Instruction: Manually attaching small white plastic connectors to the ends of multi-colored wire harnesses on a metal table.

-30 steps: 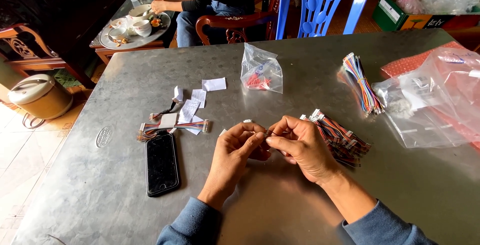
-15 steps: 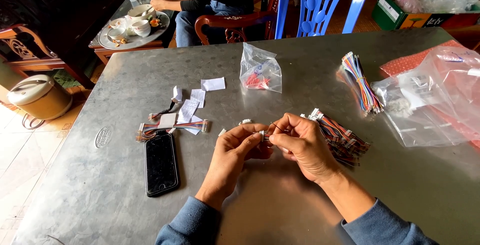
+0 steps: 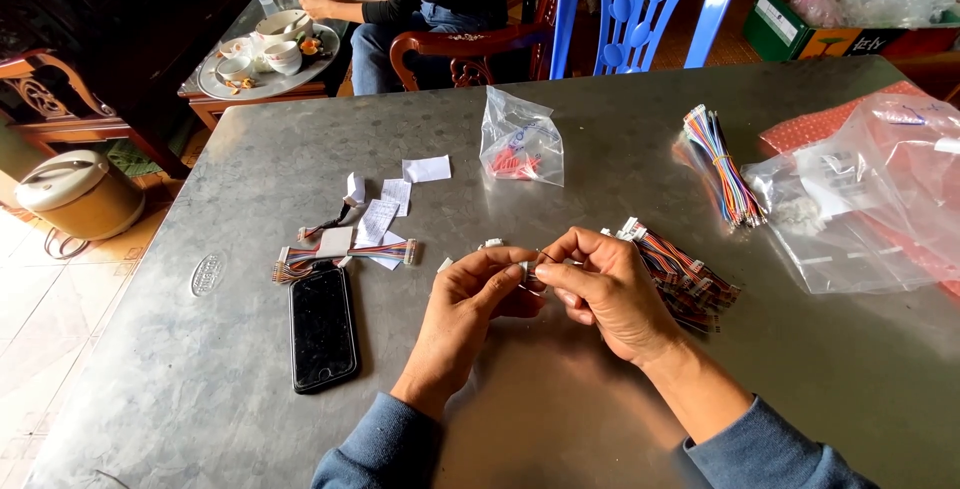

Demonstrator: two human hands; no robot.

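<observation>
My left hand [image 3: 468, 301] and my right hand [image 3: 606, 287] meet fingertip to fingertip above the metal table [image 3: 560, 419], pinching a small white connector [image 3: 531, 269] between them. What hangs from it is hidden by the fingers. Just right of my right hand lies a pile of multicoloured wire harnesses [image 3: 690, 279] with white plugs. A small white connector [image 3: 490, 244] rests on the table just beyond my left fingers.
A black phone [image 3: 322, 327] lies left of my hands, with a short harness and paper slips [image 3: 375, 224] behind it. A small plastic bag of red parts [image 3: 520, 144], a tied wire bundle [image 3: 722, 164] and large clear bags [image 3: 870, 189] sit farther back. A person sits beyond the table.
My hands have barely moved; the fingers have shifted slightly on the small connector.
</observation>
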